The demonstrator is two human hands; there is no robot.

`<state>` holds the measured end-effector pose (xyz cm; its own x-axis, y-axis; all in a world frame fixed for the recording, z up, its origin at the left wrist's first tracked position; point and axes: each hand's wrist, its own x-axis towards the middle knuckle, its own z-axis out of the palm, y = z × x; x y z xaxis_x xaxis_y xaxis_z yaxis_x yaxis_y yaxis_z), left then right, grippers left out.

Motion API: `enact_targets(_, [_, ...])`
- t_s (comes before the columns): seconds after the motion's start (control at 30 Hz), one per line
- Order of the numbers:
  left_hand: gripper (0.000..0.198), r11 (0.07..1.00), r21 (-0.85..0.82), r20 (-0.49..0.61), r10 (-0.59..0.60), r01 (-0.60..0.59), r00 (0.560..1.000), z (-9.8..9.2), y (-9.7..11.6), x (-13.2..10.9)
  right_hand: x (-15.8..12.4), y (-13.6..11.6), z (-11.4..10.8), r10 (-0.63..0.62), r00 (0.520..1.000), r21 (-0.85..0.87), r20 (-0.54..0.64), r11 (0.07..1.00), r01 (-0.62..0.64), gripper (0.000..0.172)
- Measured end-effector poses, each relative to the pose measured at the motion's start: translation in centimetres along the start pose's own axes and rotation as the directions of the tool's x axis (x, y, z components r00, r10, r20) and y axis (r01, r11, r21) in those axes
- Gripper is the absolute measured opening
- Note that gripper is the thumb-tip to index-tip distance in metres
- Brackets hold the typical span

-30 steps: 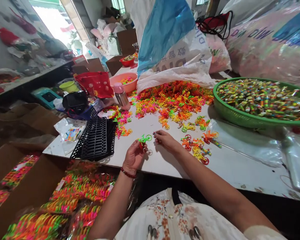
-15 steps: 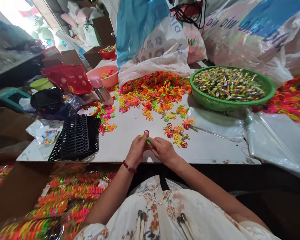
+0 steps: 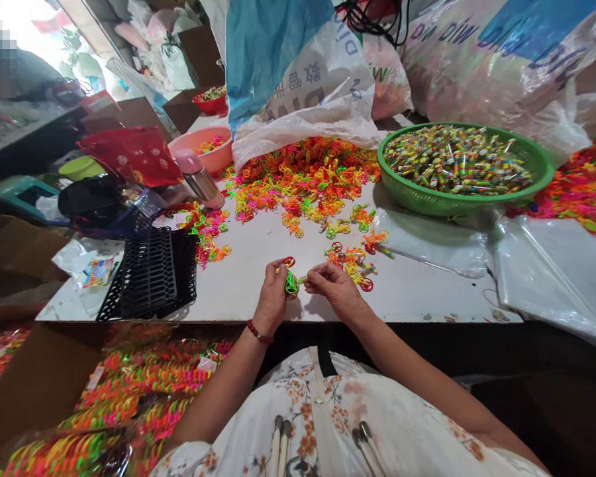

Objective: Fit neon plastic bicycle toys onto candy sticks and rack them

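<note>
green basket (image 3: 447, 202), black tray (image 3: 151, 275), white table (image 3: 258, 248), neon toy pile (image 3: 302, 179), red bracelet (image 3: 258, 333)

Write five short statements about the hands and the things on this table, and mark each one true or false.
1. The left hand holds a toy bicycle with a green wheel. True.
2. The green basket is empty. False: it is full of wrapped sweets.
3. The red bead bracelet is on the right wrist. False: it is on the left wrist.
4. The right hand pinches a small piece right beside the toy bicycle. True.
5. The black grid tray lies to the right of both hands. False: it lies to their left, near the table's edge.
</note>
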<state>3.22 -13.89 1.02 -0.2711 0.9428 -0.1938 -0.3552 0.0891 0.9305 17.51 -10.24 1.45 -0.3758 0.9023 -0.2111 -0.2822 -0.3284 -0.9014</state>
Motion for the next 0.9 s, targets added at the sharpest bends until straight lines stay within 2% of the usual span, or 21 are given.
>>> enact_targets(0.13, [0.036, 1.0, -0.003, 0.066, 0.005, -0.005, 0.998, 0.04, -0.18, -0.17, 0.07, 0.24, 0.06, 0.044, 0.997, 0.118, -0.057, 0.992, -0.037, 0.043])
enact_targets(0.23, [0.037, 0.999, 0.032, 0.096, 0.006, -0.009, 0.995, 0.16, -0.27, -0.23, 0.13, 0.22, -0.08, 0.05, 0.997, 0.148, -0.053, 0.988, -0.042, 0.044])
enact_targets(0.6, [0.035, 0.973, 0.226, 0.055, 0.038, -0.05, 0.998, 0.24, -0.41, -0.27, -0.09, 0.61, -0.3, 0.04, 0.999, 0.092, -0.023, 0.995, -0.038, 0.042])
enact_targets(0.9, [0.038, 0.994, 0.11, 0.074, -0.008, 0.0, 0.997, 0.22, -0.93, 0.07, -0.24, 0.87, -0.54, -0.082, 0.997, -0.058, 0.004, 0.995, 0.082, 0.029])
